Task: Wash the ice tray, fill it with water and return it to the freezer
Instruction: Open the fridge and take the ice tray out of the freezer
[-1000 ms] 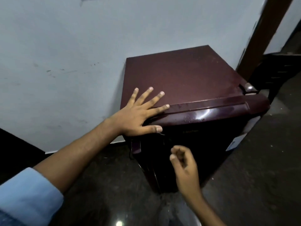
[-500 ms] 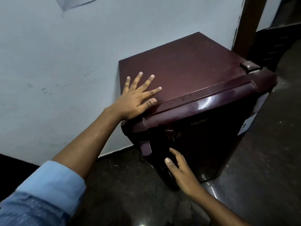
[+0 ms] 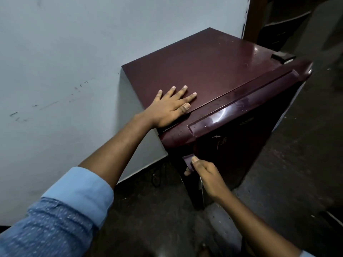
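Observation:
A small maroon fridge [image 3: 213, 71] stands against the pale wall, its door [image 3: 241, 145] shut. My left hand [image 3: 170, 106] lies flat on the fridge top near the front left corner, fingers spread. My right hand [image 3: 204, 173] is curled around the door handle [image 3: 188, 160] at the door's upper left edge, thumb on top of it. No ice tray is in view.
A pale blue-grey wall [image 3: 65, 71] runs behind and to the left of the fridge. Dark floor [image 3: 297, 173] lies around it. A brown door frame [image 3: 254, 17] and dark furniture [image 3: 285, 26] stand at the upper right. A cable [image 3: 157, 179] lies by the skirting.
My right hand moved up from the door front and closed around the handle. My left hand stayed flat on the fridge top. The camera shifted closer and to the left.

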